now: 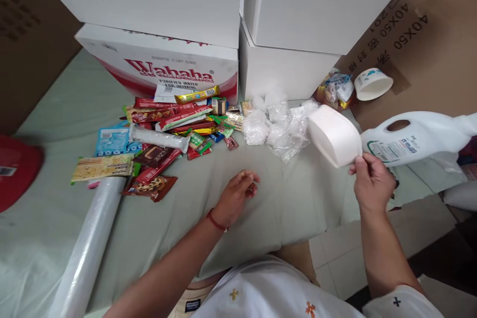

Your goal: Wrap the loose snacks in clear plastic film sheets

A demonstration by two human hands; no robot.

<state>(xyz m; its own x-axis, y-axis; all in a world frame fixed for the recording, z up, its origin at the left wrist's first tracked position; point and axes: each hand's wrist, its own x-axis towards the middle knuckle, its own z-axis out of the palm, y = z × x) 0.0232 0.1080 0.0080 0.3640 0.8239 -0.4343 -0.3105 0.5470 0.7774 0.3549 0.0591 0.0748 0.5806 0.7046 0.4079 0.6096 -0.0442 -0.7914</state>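
Note:
My right hand (372, 181) pinches the rim of a white oval paper bowl (333, 134) and holds it tilted on its side above the pale green cloth (283, 198). My left hand (236, 194) rests on the cloth near the middle, fingers loosely curled, holding nothing that I can see. A red cord circles that wrist. Just beyond the bowl lies a heap of small clear plastic bags (279, 124). A pile of snack packets (167, 129) in red, green and gold wrappers is spread out to the left of the bags.
White cartons stand stacked at the back, one printed Wahaha (167, 72). A roll of clear film (87, 253) lies at lower left. A white detergent jug (413, 139) lies on its side at right, a paper cup (372, 83) on brown cardboard beyond it. A red object (17, 169) sits at the left edge.

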